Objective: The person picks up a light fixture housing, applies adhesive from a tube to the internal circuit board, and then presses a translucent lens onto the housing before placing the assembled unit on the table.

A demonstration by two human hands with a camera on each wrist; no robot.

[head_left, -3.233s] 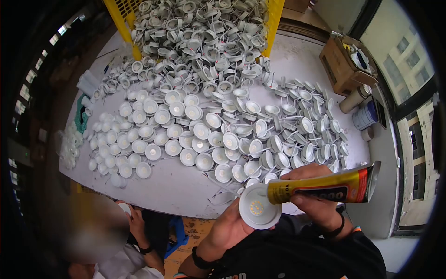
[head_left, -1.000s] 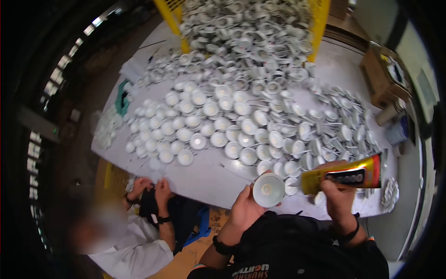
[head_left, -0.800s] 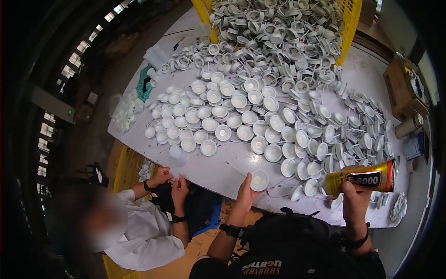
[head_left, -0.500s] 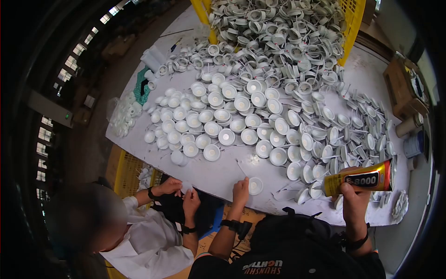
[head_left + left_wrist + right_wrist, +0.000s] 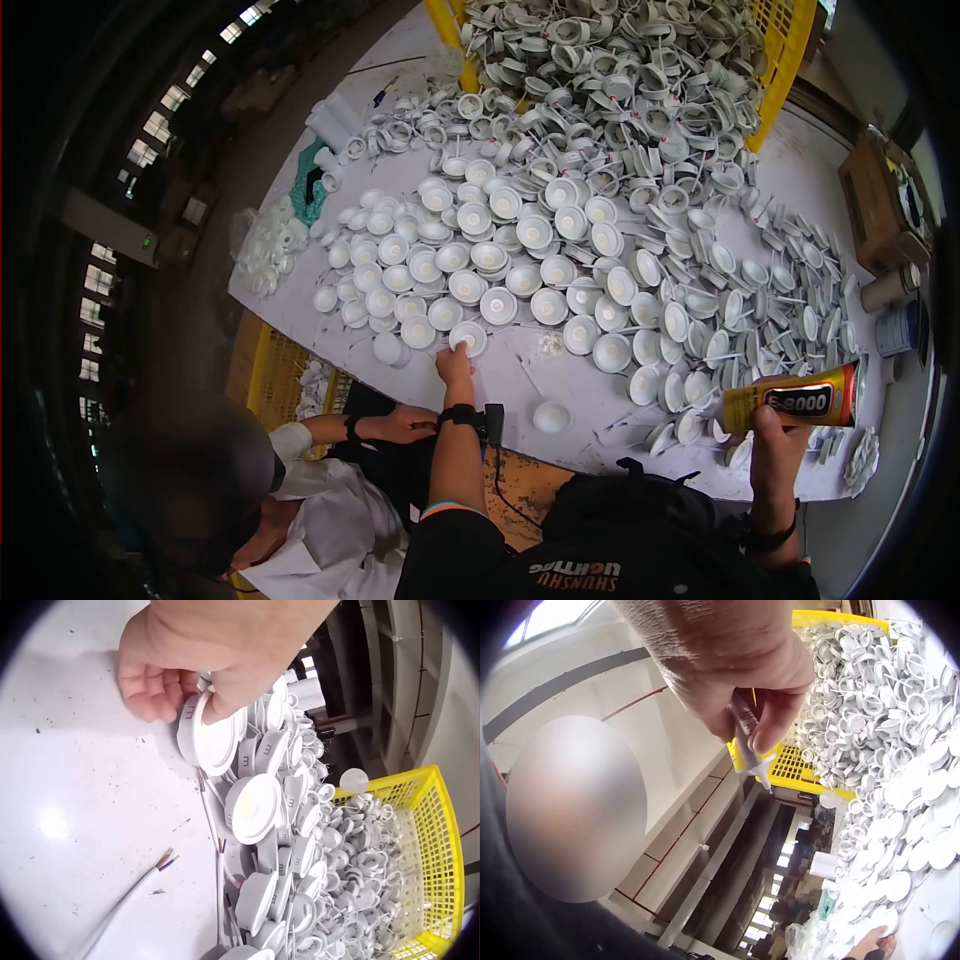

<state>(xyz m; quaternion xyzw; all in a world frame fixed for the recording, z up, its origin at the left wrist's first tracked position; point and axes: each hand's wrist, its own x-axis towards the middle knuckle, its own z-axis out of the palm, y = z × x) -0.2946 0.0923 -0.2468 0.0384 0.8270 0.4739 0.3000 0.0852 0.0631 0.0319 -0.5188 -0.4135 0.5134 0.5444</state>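
Observation:
My left hand (image 5: 456, 368) is at the near edge of the spread of white LED downlights. It pinches one downlight (image 5: 216, 748), thumb on the face and fingers behind the rim in the left wrist view. My right hand (image 5: 776, 455) grips a yellow and black glue tube (image 5: 800, 402) marked E-8000 over the table's right side. Its pale tapered nozzle (image 5: 760, 769) points away from the fingers in the right wrist view. Another downlight (image 5: 552, 418) lies face up by itself near the front table edge, its cable stretching away behind it.
A yellow crate (image 5: 780, 70) heaped with lamp housings stands at the back. Beside me on the left sits another person in a white shirt (image 5: 335, 530). A cardboard box (image 5: 880, 200), a blue-labelled can (image 5: 896, 330) and a bag of clear parts (image 5: 268, 250) line the table's sides.
My left hand has put the downlight it held onto the table, let go, and reached left to another one. The glue tube has moved right, away from that downlight.

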